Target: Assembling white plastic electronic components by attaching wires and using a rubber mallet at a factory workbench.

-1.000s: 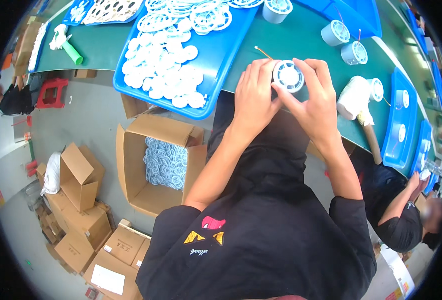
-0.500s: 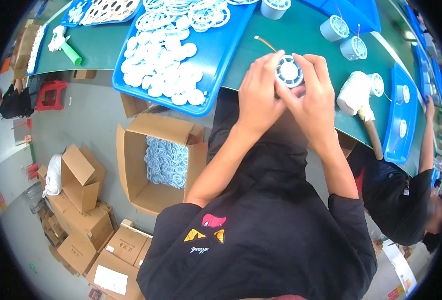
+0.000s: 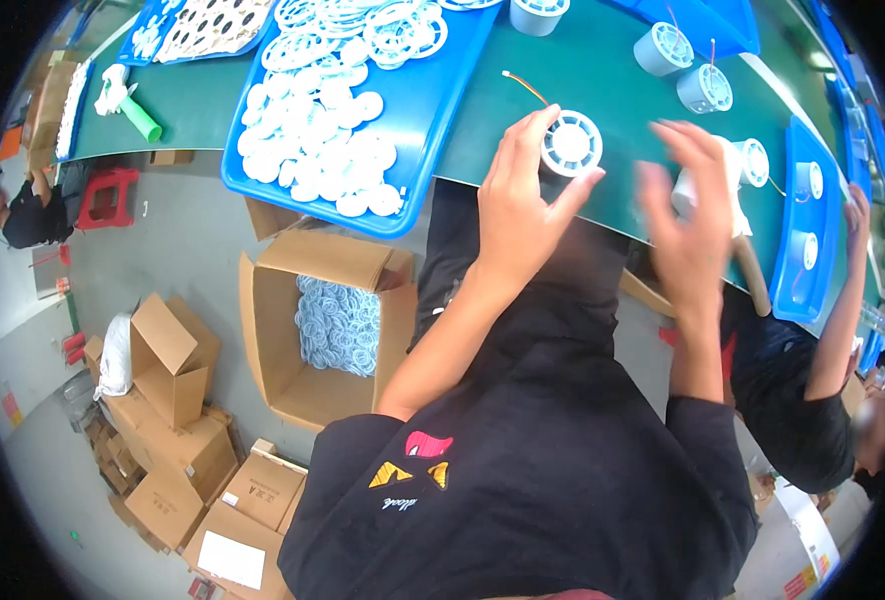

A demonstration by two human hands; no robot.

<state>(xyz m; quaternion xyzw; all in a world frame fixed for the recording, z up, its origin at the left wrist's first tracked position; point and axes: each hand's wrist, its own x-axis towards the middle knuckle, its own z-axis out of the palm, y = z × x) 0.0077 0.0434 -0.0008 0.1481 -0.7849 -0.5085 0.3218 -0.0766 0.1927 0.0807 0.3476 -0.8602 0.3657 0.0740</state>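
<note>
At the far left of the green surface lies a tool with a green handle and a white-wrapped head. A blue tray to its right carries heaped white discs and openwork rings, and below it on the floor an open cardboard box holds pale blue rings. The left hand comes next, its grip pinching the white round housing between thumb and fingers near the surface's front edge; a thin wire runs out past the fingertips. The right hand, blurred, is apart from the housing, its grip spread and holding nothing visible. It partly hides a white-headed mallet whose wooden handle points toward the front edge. A similar housing stands beside the mallet, two more sit in a narrow blue tray, and a co-worker's arm reaches in at the far right.
</note>
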